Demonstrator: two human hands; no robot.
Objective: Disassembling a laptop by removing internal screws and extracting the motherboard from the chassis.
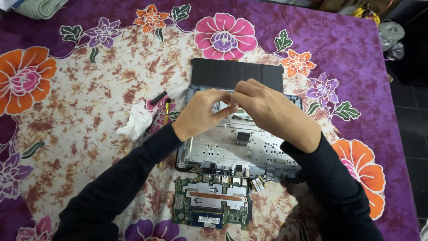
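While both hands, left and right, pinch fingertips together on something too small to tell over the open laptop chassis, the motherboard lies just below it on the floral cloth, so small, gentle pulls look best.

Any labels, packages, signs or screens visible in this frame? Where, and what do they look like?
Sticker label: on the blue memory module at the near edge of the green circuit board; small white rectangle, print too small to read.
No packages, signs or lit screens visible.
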